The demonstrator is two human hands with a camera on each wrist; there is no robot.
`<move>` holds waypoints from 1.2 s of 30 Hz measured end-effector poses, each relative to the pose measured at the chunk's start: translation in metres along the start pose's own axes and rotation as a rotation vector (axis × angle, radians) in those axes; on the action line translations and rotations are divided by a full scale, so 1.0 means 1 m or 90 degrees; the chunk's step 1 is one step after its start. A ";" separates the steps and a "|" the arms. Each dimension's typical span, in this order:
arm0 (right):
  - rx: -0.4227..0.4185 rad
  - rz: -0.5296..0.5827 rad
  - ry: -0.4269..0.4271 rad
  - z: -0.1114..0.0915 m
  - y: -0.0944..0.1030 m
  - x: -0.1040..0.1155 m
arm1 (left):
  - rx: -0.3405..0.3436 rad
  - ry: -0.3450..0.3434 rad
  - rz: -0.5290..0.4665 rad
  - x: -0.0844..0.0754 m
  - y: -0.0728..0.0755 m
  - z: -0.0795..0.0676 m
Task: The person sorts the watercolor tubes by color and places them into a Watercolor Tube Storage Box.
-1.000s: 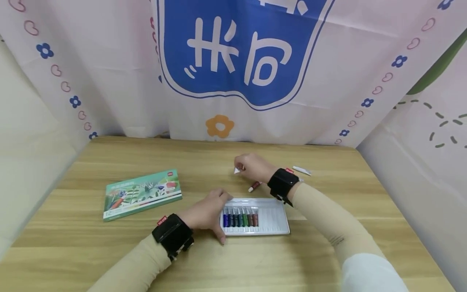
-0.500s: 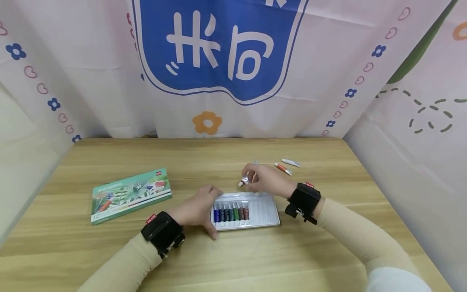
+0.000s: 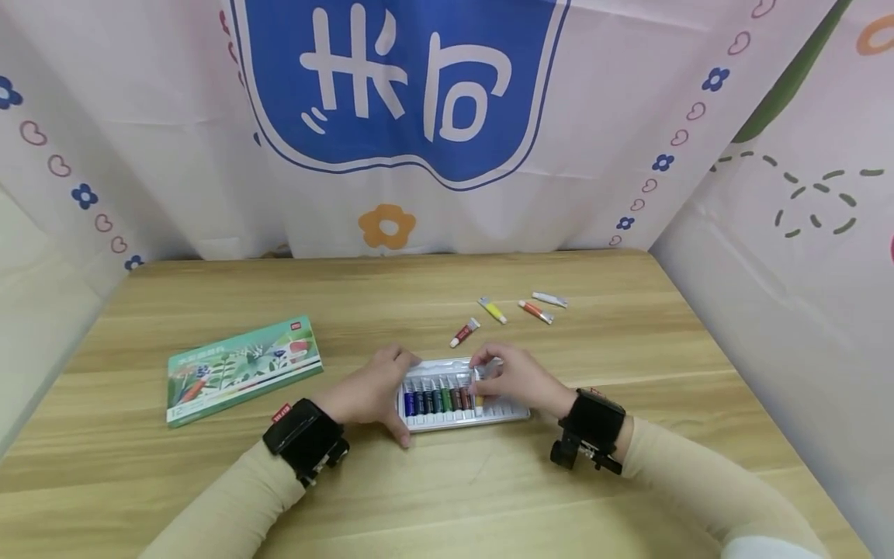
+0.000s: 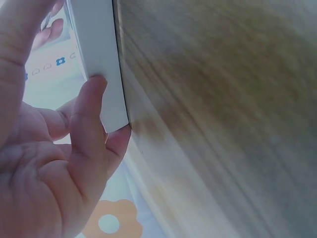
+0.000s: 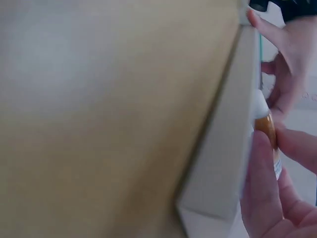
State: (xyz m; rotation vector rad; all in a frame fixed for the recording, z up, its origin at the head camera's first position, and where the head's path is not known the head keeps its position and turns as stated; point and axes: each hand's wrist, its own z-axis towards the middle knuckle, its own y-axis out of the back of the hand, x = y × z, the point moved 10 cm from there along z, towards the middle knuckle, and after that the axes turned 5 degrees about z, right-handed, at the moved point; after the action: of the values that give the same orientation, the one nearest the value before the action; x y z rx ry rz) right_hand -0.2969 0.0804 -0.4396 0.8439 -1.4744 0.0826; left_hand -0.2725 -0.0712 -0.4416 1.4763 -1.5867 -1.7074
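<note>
My left hand (image 3: 373, 388) grips the left end of a shallow white paint tray (image 3: 518, 411), thumb at its near edge and fingers at the far one. The left wrist view shows its fingertips against the tray's pale side (image 4: 96, 49). A row of small paint tubes (image 3: 447, 401), blue through green to brown, fills the tray's left part. Over the tray, right of that row, my right hand (image 3: 522, 380) pinches an ochre paint tube (image 5: 266, 126) with a white cap between thumb and finger. The hand partly covers the tray's right part.
Behind the tray lie a dark red tube (image 3: 464, 332), a yellow tube (image 3: 493, 310), an orange tube (image 3: 536, 312) and a silvery white tube (image 3: 550, 300). A green illustrated box (image 3: 244, 369) lies at left. A printed cloth (image 3: 461, 217) hangs behind the table.
My right hand has come from behind the tray toward me, and now holds the ochre tube over it. The loose tubes behind have come into view. My left hand stays on the tray.
</note>
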 end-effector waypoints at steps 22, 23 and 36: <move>-0.015 -0.241 0.057 -0.004 -0.004 0.017 | -0.002 -0.012 0.003 -0.002 0.002 0.000; -0.009 -0.243 0.059 -0.005 -0.004 0.019 | -0.002 -0.012 0.002 -0.003 0.002 0.000; 0.056 -0.304 0.100 -0.017 -0.009 0.029 | 0.002 -0.006 0.004 -0.001 0.001 0.001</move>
State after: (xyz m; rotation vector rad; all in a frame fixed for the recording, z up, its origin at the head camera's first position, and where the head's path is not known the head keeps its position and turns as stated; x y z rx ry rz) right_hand -0.2740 0.0708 -0.4159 1.2131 -1.0985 -0.1422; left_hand -0.2734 -0.0708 -0.4402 1.4659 -1.5981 -1.7121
